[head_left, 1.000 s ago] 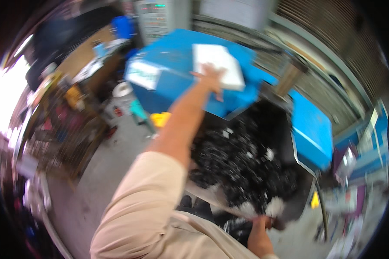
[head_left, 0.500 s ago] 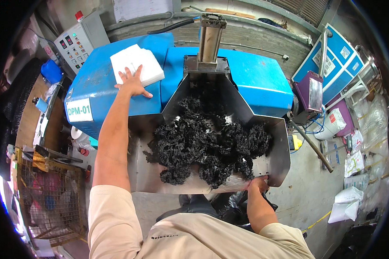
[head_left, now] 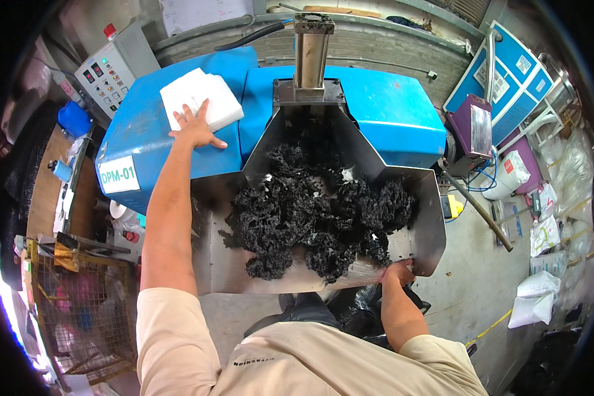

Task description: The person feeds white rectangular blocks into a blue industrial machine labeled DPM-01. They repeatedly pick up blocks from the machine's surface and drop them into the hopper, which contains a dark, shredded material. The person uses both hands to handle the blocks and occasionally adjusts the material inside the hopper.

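My left hand lies with fingers spread, partly on a stack of white sheets and partly on the blue machine cover. Whether the sheets are paper or thin foam is unclear. In front of me a steel hopper holds clumps of shredded black material, with a few white bits among them. At its front edge, toward the right corner, my right hand grips the rim; some of its fingers are hidden.
A metal cylinder rises behind the hopper. A control cabinet stands at far left, above a wire cage. On the right are a slanting metal bar, a purple machine part and plastic bags. Black plastic lies below the hopper.
The view has shifted slightly, so the machine sits a little further left and up. Both hands keep their places on the machine and the hopper rim.
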{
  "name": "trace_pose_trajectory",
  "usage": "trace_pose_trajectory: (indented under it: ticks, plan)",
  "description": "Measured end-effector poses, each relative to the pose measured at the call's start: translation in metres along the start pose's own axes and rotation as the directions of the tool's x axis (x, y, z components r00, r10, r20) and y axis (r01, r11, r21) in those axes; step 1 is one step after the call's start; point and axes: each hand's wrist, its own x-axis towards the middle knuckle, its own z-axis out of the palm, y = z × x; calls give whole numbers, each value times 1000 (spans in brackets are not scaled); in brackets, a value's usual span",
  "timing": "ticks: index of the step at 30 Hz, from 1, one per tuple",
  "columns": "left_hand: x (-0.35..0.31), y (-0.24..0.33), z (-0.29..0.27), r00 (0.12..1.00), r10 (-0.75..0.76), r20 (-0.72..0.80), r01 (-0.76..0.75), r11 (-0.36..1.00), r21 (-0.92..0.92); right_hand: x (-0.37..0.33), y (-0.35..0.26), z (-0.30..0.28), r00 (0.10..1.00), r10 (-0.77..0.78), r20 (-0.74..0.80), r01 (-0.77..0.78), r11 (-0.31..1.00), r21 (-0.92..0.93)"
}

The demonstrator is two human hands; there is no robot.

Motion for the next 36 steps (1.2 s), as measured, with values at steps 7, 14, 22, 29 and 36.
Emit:
trace_pose_trajectory:
  ticks: [7, 14, 22, 29, 36]
  plan:
    - [1, -3, 2, 1000, 11, -18, -11, 1000, -13, 10, 2, 7, 1000, 18, -15, -19, 999, -40]
    - [0, -10, 4, 1000, 6, -18, -7, 1000, -12, 10, 2, 11, 999, 50, 10, -49, 998, -49]
    - [-4, -4, 3, 999, 27, -31, -27, 999, -20, 27, 10, 18, 999, 30, -10, -31, 998, -46]
    - [1, -2, 5, 999, 40, -34, -41, 999, -27, 60, 28, 32, 993, -43, -108, 24, 986, -165]
    - [2, -8, 8, 998, 38, -54, -40, 998, -47, 57, 31, 34, 995, -59, -84, 44, 984, -171]
